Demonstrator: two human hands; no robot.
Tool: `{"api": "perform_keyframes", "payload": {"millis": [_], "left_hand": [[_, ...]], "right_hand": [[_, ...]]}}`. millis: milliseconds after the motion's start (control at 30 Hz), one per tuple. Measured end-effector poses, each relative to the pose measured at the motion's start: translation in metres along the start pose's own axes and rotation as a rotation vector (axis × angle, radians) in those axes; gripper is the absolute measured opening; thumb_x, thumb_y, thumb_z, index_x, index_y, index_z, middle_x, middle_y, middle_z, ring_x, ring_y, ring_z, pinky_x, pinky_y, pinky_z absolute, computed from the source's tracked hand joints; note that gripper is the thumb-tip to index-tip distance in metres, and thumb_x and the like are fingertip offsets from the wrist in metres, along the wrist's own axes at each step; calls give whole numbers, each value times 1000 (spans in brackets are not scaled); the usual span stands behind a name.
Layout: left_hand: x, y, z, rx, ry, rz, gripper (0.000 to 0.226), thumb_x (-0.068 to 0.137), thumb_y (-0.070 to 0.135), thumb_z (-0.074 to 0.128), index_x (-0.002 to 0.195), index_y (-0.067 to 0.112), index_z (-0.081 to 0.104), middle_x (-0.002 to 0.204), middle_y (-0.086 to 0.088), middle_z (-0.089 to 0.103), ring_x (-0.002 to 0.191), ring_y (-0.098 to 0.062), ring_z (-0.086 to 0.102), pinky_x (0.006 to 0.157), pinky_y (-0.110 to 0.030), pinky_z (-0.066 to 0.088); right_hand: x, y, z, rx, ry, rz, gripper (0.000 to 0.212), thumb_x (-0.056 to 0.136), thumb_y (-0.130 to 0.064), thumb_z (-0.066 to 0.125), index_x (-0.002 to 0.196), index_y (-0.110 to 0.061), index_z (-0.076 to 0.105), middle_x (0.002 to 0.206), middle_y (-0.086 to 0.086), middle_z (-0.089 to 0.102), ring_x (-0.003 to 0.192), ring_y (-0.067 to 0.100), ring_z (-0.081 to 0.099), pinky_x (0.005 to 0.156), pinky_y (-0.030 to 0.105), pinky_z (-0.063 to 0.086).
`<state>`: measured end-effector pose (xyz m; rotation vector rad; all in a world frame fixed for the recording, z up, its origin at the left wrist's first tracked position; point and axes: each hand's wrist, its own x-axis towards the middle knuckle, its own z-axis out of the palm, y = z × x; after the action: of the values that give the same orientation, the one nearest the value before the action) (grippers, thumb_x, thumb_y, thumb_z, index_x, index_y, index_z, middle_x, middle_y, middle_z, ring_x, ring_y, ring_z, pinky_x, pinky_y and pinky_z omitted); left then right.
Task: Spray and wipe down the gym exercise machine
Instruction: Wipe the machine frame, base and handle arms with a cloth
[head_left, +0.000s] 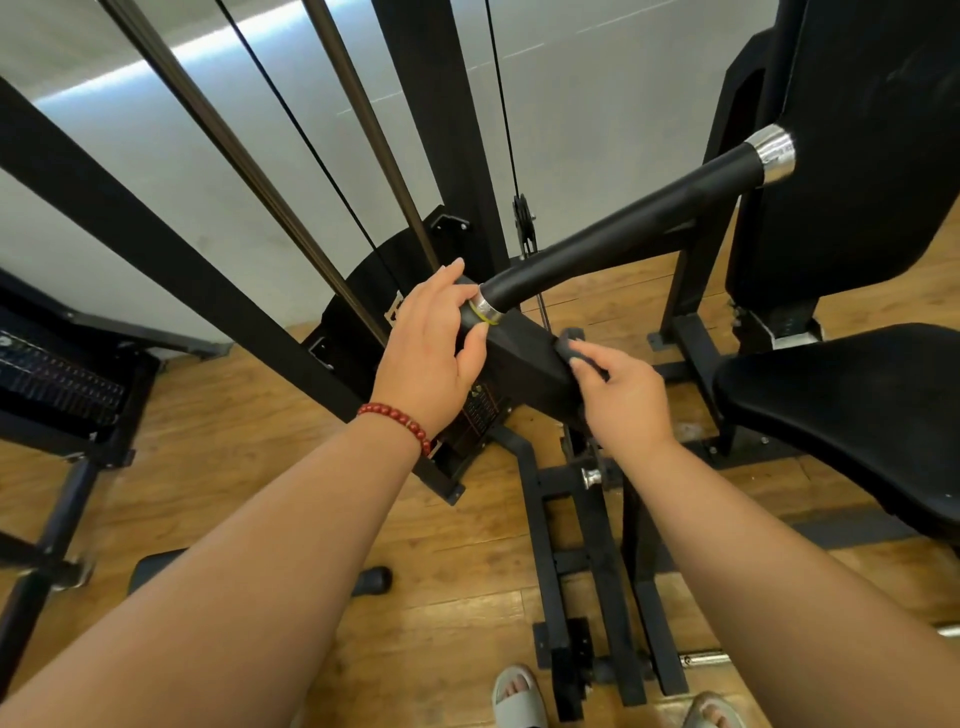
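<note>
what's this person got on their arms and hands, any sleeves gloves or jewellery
No sleeves or gloves show; both forearms are bare. The left hand has a bracelet of round dark red beads at the wrist, with what looks like a small metallic spacer among them. The right hand has a bare wrist, and no rings show on any fingers.

Both bare arms reach forward, almost straight. The left hand (431, 353) curls its fingers and thumb round the bar end (488, 310). The right hand (626, 397) faces palm down and pinches a dark cloth (569, 349) with its fingertips.
</note>
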<state>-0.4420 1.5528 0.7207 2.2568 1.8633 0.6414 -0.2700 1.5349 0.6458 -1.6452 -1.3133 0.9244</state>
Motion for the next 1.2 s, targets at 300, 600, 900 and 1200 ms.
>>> {"api": "perform_keyframes", "payload": {"millis": [300,600,900,1200], "left_hand": [[-5,9,-8,6,-54,-31,36,100,23,46,136,20,47,155,1,31,143,-15,24,121,-42,19],[30,18,-18,-132,-1,-116,37,106,25,30,135,21,51,140,1,51,132,-14,42,105,-24,27],[32,13,-11,-269,-3,-214,38,107,20,25,126,20,58,123,2,59,117,-11,51,101,-24,36],[33,1,-8,-259,-3,-128,39,106,23,25,127,19,58,124,4,59,117,-7,50,96,-13,22]], "right_hand": [[-3,4,-17,-66,-81,-55,32,99,-15,55,130,-19,62,128,-3,63,121,3,51,95,10,33],[-2,-77,-43,386,152,-314,26,96,-17,59,102,-42,57,96,-29,62,101,-13,56,86,8,46],[36,-78,-35,-575,526,-718,34,90,-25,45,107,-10,70,107,8,65,103,29,55,89,39,42],[38,-71,-21,-979,240,-800,56,97,-49,41,131,-7,58,140,12,54,138,31,40,119,44,11]]}}
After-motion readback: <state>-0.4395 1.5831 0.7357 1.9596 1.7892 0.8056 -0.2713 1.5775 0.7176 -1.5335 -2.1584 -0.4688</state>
